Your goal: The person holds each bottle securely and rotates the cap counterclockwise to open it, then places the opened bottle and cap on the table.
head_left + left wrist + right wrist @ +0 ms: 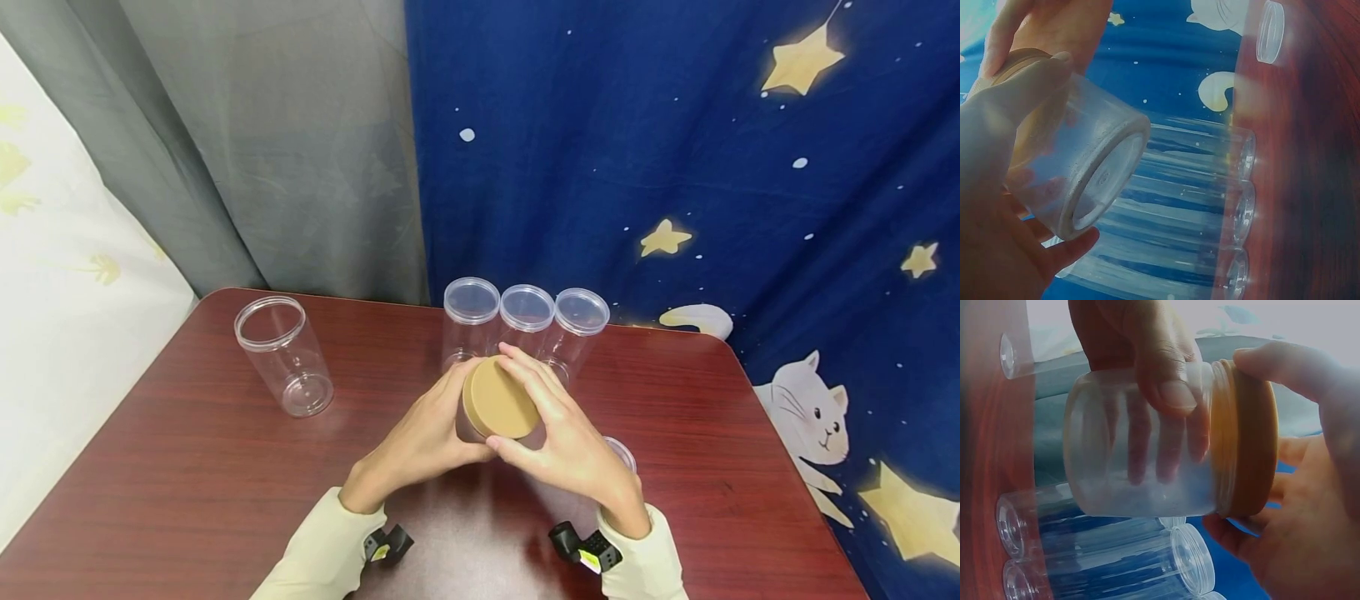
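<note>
A short clear plastic jar (pixel 1094 456) with a tan lid (pixel 506 398) is held above the table in both hands. My left hand (pixel 427 429) grips the jar's body, its thumb and fingers wrapped round the side. At the lid, my right hand (pixel 562 433) curls its fingers and thumb around the rim. In the right wrist view the lid (pixel 1254 444) sits on the jar's mouth; the jar appears to have nothing inside. The left wrist view shows the jar's round base (pixel 1110 178) tilted toward the camera.
Three tall clear jars (pixel 471 304) with clear lids stand in a row at the table's back. Another tall clear jar (pixel 285 358), without a lid, stands at the left. A clear lid (pixel 1270 31) lies on the table (pixel 172 467), partly behind my right wrist in the head view. Curtains (pixel 525 167) hang behind.
</note>
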Tool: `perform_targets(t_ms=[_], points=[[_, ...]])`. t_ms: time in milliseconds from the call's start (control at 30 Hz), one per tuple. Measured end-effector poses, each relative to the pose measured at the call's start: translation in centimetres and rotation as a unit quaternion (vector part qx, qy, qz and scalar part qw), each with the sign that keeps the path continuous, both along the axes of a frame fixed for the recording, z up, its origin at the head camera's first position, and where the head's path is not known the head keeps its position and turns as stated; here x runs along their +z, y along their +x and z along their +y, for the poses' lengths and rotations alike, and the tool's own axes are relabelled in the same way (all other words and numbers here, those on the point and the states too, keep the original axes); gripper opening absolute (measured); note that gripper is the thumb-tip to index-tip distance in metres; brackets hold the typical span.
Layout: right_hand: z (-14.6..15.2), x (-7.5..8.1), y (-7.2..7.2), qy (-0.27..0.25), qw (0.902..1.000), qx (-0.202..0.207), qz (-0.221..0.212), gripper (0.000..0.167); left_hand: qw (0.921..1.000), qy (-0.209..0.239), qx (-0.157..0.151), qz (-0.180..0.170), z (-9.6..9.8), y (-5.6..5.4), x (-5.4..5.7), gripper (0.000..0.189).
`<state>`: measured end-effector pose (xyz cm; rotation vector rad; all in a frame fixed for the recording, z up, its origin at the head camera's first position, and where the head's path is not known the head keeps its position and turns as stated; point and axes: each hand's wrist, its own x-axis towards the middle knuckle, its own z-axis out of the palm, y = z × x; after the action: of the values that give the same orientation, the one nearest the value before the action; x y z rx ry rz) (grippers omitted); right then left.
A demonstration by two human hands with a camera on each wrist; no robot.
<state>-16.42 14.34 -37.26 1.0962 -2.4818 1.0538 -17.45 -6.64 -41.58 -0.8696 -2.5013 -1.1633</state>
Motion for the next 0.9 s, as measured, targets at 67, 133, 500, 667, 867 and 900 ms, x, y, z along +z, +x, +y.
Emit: perform_targets(t_ms=[67,133,500,667,867,900], points=[[0.06,-0.04,-0.02,0.002,1.0,0.008,0.004,0.084,1.0,-0.002,-0.001,0.0,-0.02,-0.01,0.0,0.099],[0.09,-0.08,0.0,0.005,0.9999,0.013,0.004,0.084,1.0,-0.003,-0.001,-0.001,-0.03,-0.03,-0.05,0.099],[-0.1,0.04,0.21,0.015,0.9945,-0.101,0.026,0.092,0.9981,-0.03,0.027,0.046,0.13,-0.17,-0.1,0.096],[-0.34,0.17,0.55,0.049,0.9857,-0.16,0.023,0.093,0.9968,-0.036,0.035,0.063,0.25,-0.28,-0.17,0.094],[-0.7,0.16,0.83,0.073,0.9828,-0.169,0.013,0.093,0.9966,-0.041,0.037,0.062,0.25,-0.22,-0.24,0.095],[-0.73,0.17,0.85,0.074,0.9829,-0.168,0.013,0.092,0.9966,-0.042,0.037,0.061,0.26,-0.22,-0.24,0.095]])
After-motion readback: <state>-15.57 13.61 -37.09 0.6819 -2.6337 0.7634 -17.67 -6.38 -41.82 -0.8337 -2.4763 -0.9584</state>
